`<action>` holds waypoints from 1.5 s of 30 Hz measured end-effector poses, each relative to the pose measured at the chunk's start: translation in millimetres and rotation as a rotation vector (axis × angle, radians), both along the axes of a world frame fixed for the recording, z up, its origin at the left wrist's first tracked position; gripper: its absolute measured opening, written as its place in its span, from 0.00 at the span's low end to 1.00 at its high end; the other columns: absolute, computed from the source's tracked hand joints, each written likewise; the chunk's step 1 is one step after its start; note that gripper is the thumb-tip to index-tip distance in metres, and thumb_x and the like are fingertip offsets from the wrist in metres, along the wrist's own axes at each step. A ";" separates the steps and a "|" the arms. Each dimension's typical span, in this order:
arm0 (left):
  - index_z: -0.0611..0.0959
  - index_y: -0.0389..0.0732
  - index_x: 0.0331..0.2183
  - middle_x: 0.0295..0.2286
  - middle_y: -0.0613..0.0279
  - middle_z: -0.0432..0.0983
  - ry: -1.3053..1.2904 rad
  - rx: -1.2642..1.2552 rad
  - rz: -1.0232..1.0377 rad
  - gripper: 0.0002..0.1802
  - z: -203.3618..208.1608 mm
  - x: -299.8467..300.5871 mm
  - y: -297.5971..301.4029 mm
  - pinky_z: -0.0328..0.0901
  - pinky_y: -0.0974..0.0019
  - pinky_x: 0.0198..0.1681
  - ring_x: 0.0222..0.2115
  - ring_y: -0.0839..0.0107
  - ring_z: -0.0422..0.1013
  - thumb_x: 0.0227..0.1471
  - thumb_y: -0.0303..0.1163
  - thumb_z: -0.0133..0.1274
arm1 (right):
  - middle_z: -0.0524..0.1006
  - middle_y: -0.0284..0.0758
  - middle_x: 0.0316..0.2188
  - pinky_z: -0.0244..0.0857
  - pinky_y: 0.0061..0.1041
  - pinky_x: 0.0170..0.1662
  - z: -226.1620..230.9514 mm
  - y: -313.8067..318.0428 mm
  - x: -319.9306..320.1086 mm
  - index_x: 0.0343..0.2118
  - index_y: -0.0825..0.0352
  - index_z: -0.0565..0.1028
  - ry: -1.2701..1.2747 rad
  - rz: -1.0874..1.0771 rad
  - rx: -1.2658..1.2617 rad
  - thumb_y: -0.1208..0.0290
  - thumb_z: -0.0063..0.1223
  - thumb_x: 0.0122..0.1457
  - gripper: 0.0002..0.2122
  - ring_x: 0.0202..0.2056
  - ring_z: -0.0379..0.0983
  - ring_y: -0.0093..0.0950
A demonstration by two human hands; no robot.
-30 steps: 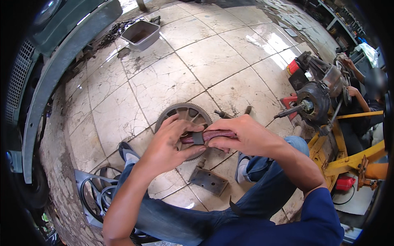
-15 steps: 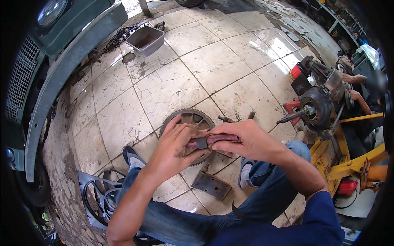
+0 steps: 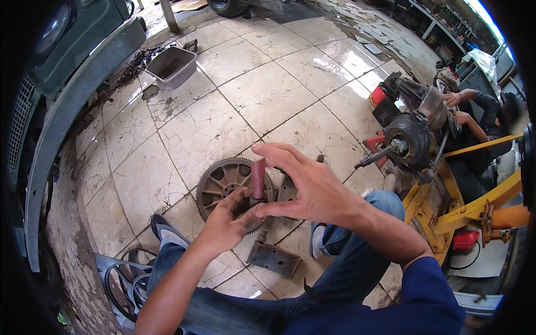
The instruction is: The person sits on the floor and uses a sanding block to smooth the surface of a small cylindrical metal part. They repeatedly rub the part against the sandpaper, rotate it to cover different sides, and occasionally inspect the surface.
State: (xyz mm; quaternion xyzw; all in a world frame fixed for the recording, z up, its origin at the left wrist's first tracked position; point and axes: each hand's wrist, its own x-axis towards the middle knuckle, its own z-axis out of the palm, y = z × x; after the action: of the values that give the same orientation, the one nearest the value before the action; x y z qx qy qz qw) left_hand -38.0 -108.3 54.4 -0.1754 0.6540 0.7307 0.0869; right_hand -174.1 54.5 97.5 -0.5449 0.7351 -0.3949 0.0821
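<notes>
In front of me a dull red, rough-looking rod (image 3: 258, 177) stands nearly upright, with a dark piece round its lower end. My left hand (image 3: 226, 224) pinches it there between thumb and fingers. My right hand (image 3: 310, 187) curves round its right side with thumb and fingers wide apart. Those fingertips are by the rod's top, and the thumb is near its base; whether they touch it I cannot tell. Beneath, a toothed flywheel (image 3: 215, 184) lies flat on the floor, partly hidden by my hands. A drilled metal block (image 3: 274, 259) is between my feet.
At the far left a grey plastic basin (image 3: 172, 67) sits near a vehicle's bumper (image 3: 61, 128). On the right, an axle hub assembly (image 3: 410, 142) is beside a yellow metal frame (image 3: 463, 209), with another person (image 3: 491, 114) working behind it. Belts and gaskets (image 3: 125, 287) lie at lower left.
The red rod has turned from lying level between both hands to upright. My right hand has let go of its end and spread. The view has shifted slightly to the right.
</notes>
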 end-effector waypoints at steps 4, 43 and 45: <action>0.72 0.34 0.53 0.42 0.58 0.78 -0.066 0.139 0.032 0.21 13.5 -4.5 6.7 0.67 0.68 0.50 0.45 0.73 0.74 0.63 0.35 0.53 | 0.57 0.46 0.65 0.62 0.39 0.58 -13.4 0.6 -5.5 0.66 0.61 0.54 0.059 0.142 0.074 0.56 0.70 0.45 0.47 0.60 0.62 0.48; 0.76 0.35 0.50 0.40 0.62 0.78 0.111 0.208 0.056 0.21 -4.9 5.9 6.6 0.71 0.68 0.43 0.38 0.75 0.74 0.56 0.30 0.61 | 0.68 0.42 0.58 0.64 0.34 0.56 -15.1 6.3 -18.0 0.65 0.64 0.60 -0.104 0.254 0.083 0.65 0.67 0.49 0.40 0.55 0.68 0.42; 0.76 0.35 0.48 0.38 0.63 0.78 0.129 0.213 0.100 0.20 -4.9 7.6 9.2 0.71 0.68 0.41 0.37 0.76 0.74 0.56 0.29 0.61 | 0.68 0.44 0.56 0.66 0.35 0.54 -16.9 2.6 -19.8 0.64 0.64 0.60 -0.095 0.276 0.038 0.66 0.67 0.48 0.39 0.53 0.69 0.44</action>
State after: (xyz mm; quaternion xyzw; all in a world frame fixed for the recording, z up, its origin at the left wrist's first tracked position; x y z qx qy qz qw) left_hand -30.4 -99.1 49.5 -0.1502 0.5676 0.8091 0.0265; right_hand -193.9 57.2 80.6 -0.6197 0.6560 -0.3914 0.1805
